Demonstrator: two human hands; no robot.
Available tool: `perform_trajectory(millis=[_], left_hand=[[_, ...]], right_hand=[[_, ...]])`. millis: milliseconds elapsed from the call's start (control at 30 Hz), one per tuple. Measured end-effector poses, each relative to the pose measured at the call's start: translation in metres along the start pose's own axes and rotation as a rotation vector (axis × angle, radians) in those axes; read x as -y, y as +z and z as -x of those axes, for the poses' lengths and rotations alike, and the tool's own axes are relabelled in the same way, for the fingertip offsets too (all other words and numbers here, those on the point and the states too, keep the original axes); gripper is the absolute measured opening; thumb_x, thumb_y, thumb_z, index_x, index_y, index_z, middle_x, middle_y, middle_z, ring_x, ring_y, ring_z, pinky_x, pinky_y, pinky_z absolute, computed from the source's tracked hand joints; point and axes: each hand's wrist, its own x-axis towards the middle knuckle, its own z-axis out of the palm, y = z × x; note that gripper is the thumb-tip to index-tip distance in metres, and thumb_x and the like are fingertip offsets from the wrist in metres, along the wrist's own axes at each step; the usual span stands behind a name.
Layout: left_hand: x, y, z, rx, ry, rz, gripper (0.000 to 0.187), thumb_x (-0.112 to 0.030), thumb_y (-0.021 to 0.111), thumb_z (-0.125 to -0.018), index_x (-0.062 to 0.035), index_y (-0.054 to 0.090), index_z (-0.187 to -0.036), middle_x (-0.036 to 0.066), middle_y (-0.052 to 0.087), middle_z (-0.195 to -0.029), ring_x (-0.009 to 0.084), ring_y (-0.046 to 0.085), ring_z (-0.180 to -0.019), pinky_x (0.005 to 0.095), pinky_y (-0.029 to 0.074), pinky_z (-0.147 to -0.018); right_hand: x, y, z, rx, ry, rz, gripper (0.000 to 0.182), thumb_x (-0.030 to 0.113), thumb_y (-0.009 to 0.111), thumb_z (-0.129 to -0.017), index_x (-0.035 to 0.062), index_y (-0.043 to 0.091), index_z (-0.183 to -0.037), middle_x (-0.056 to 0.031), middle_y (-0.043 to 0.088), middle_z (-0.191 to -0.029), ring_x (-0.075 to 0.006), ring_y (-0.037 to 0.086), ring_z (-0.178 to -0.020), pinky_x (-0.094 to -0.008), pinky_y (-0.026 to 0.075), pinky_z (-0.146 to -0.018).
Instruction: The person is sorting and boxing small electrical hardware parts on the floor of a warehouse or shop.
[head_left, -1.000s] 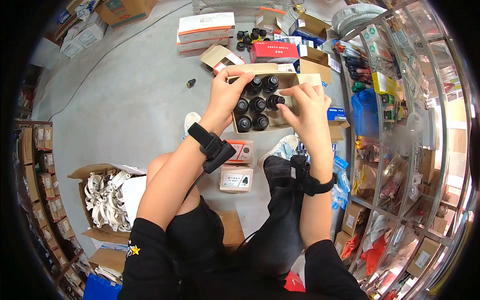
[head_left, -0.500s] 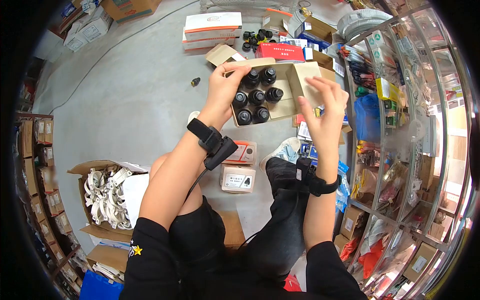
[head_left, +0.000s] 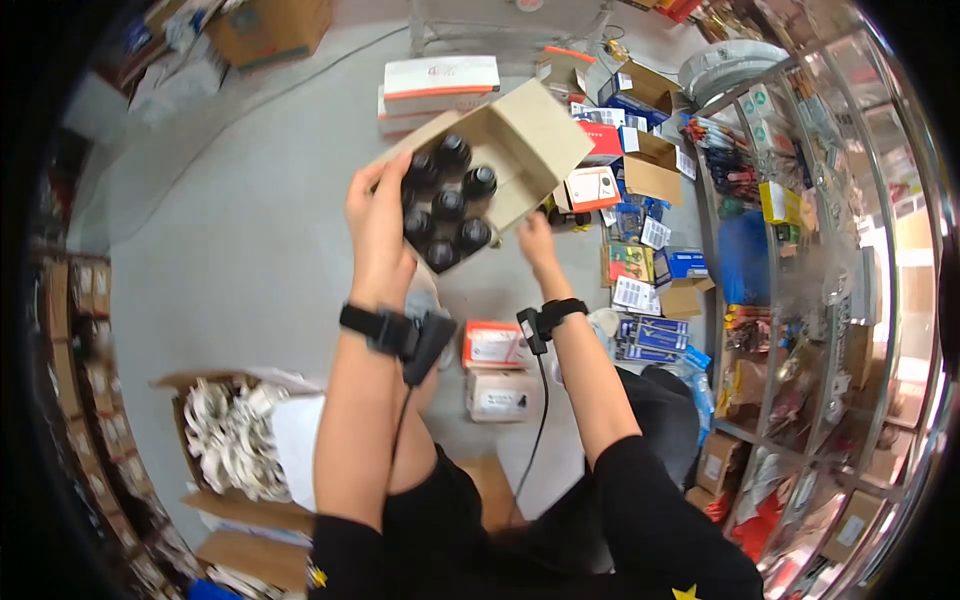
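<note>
An open cardboard box (head_left: 520,150) with several black round parts (head_left: 449,205) standing in its left portion is held up, tilted. My left hand (head_left: 380,225) grips the box's left side, fingers over its edge. Below the box's lower right corner is my right hand (head_left: 538,245); its fingers are blurred and partly hidden, near some black and yellow parts (head_left: 572,216). Whether that hand holds anything cannot be made out. Two small cartons, one orange and white (head_left: 495,345) and one white (head_left: 500,396), rest on the floor below.
White and orange boxes (head_left: 440,82) lie beyond the held box. Opened cartons (head_left: 655,165) and blue boxes (head_left: 655,338) cover the floor at right, beside a metal shelf (head_left: 770,400). At lower left, a carton holds white plastic parts (head_left: 235,440).
The box has tilted and shifted slightly left with my left hand. My right hand has left the box's right flap and moved down and left, beneath the box's corner.
</note>
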Motion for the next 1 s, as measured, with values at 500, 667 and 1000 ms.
perform_trajectory(millis=[500,667,1000], left_hand=[[-0.015,0.038,-0.009,0.072,-0.082,-0.037,0.021,-0.010,0.061,-0.081,-0.0013,0.049,-0.095,0.009,0.055,-0.088,0.0120,0.055,-0.076,0.0235,0.047,-0.065],[-0.010,0.044,-0.015,0.079,-0.121,-0.099,0.021,-0.009,0.060,-0.081,-0.0016,0.048,-0.097,0.009,0.055,-0.090,0.0123,0.056,-0.078,0.0236,0.047,-0.067],[0.007,0.054,-0.007,0.128,-0.183,0.035,0.022,-0.009,0.062,-0.081,-0.0023,0.047,-0.095,0.010,0.056,-0.089,0.0130,0.057,-0.077,0.0247,0.048,-0.064]], right_hand=[[-0.124,0.102,0.014,0.250,0.321,0.375,0.035,0.017,0.055,-0.078,0.0056,0.050,-0.110,-0.0161,0.053,-0.107,-0.0289,0.053,-0.097,-0.0360,0.041,-0.085],[-0.135,0.100,0.026,0.258,0.398,0.353,0.033,0.015,0.054,-0.079,0.0047,0.050,-0.110,-0.0152,0.053,-0.107,-0.0276,0.052,-0.097,-0.0351,0.041,-0.084],[-0.089,0.094,0.037,-0.041,0.328,-0.316,0.030,0.013,0.052,-0.081,0.0030,0.049,-0.109,-0.0136,0.053,-0.107,-0.0250,0.052,-0.096,-0.0334,0.042,-0.084]])
